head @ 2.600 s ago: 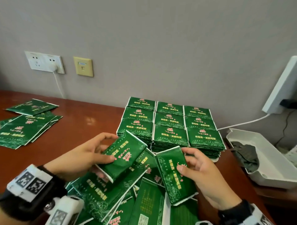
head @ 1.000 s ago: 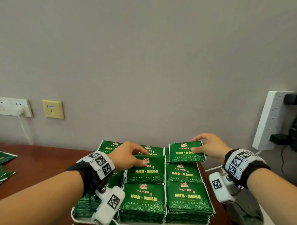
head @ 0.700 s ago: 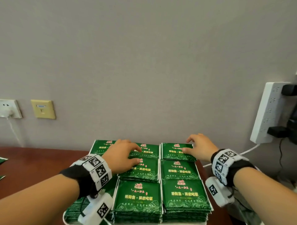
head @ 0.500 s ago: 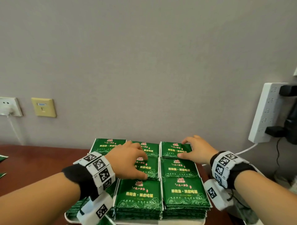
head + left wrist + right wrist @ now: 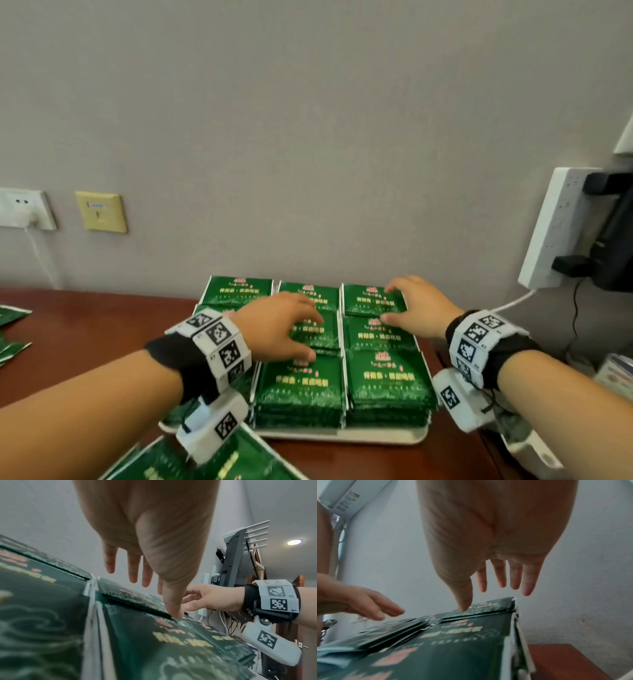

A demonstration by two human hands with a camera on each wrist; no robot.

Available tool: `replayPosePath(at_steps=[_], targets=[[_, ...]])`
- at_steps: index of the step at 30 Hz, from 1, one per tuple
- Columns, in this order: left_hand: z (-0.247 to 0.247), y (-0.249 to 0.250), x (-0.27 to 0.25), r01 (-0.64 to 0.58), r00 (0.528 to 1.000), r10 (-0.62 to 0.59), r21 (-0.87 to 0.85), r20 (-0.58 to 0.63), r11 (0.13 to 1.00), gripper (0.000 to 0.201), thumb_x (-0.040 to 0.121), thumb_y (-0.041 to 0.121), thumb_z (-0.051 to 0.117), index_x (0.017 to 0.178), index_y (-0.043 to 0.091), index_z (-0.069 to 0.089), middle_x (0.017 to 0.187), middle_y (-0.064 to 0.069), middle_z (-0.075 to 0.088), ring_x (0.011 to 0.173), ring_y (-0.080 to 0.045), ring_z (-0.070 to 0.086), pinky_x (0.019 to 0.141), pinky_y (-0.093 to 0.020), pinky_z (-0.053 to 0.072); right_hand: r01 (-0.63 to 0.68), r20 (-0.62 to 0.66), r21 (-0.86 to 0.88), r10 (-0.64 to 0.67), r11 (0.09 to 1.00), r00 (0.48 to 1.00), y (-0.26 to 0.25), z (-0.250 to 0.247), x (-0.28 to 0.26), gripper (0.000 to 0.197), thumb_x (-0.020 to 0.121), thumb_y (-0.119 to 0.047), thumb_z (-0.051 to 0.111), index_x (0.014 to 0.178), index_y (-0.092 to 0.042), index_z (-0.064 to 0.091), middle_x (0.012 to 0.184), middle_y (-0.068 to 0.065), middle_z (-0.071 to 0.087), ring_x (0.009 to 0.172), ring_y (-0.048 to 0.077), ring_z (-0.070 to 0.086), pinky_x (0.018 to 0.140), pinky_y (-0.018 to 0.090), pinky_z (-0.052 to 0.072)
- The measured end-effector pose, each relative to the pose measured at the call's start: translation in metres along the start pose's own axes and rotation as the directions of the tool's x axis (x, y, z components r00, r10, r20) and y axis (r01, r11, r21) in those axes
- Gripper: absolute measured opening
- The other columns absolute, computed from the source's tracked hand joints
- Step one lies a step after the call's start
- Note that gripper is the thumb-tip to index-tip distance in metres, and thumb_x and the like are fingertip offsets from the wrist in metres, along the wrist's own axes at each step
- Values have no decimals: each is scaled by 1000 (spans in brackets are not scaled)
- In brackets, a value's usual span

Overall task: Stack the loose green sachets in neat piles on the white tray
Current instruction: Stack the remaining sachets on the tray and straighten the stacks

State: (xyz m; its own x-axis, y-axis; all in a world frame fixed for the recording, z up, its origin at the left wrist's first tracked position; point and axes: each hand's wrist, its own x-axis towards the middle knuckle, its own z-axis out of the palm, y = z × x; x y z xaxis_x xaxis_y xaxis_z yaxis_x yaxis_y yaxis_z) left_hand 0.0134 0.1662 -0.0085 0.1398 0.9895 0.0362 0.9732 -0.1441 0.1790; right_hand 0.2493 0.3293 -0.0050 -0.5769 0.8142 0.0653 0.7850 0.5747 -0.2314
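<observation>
The left hand (image 5: pixel 281 325) lies spread, thumb on the middle pile, and the right hand (image 5: pixel 416 310) spread over the far right pile of glossy green foil sachets (image 5: pixel 301 383), which fill the flat white plastic tray (image 5: pixel 342 434) on the brown tabletop (image 5: pixel 85 342). I judge the task well advanced, though loose green sachets (image 5: pixel 205 459) lie near the tray's front corner. The gold and red print is too blurred to read.
</observation>
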Motion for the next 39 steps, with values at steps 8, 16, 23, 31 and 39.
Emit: replayPosePath(at_steps=[8, 16, 23, 31, 39], targets=[[-15, 12, -71, -12, 998, 6, -108, -59, 994, 38, 86, 56, 66, 118, 35, 66, 126, 10, 58, 119, -9, 52, 108, -38, 41, 166, -152, 178, -140, 970, 978, -71, 4, -86, 17, 87, -37, 75, 97, -29, 65, 99, -10, 65, 89, 10, 63, 79, 27, 49], [5, -1, -180, 290, 926, -246, -121, 287, 949, 39, 78, 60, 73, 105, 34, 63, 98, 16, 65, 87, 0, 63, 79, -24, 54, 149, 258, 343, -246, 927, 934, -149, 60, -180, 35, 79, -46, 82, 105, -27, 70, 96, -8, 71, 83, 6, 67, 79, 30, 57], [38, -50, -216, 543, 785, -502, -13, 362, 840, 97, 46, 68, 87, 120, 32, 35, 124, 7, 52, 108, -15, 56, 97, -40, 49, 243, 533, 115, -266, 963, 803, -155, 93, -201, 77, 67, -43, 90, 129, -37, 45, 104, -11, 51, 83, 5, 49, 67, 25, 40], [51, -74, -238, 525, 849, -471, -269, 241, 808, 45, 69, 53, 84, 81, 20, 57, 73, 5, 56, 64, -11, 50, 61, -28, 38, 153, 400, 499, -383, 853, 832, -134, 103, -198, 28, 81, -21, 83, 107, -26, 74, 111, -13, 73, 104, 4, 67, 94, 29, 52], [45, -78, -245, 386, 874, -467, -771, 131, 507, 22, 85, 23, 72, 100, 17, 57, 69, -8, 69, 56, -23, 56, 55, -32, 44, -188, 200, 969, -63, 157, 978, -110, 120, -204, 46, 62, -29, 93, 101, -8, 80, 112, 19, 74, 103, 33, 72, 83, 41, 61]])
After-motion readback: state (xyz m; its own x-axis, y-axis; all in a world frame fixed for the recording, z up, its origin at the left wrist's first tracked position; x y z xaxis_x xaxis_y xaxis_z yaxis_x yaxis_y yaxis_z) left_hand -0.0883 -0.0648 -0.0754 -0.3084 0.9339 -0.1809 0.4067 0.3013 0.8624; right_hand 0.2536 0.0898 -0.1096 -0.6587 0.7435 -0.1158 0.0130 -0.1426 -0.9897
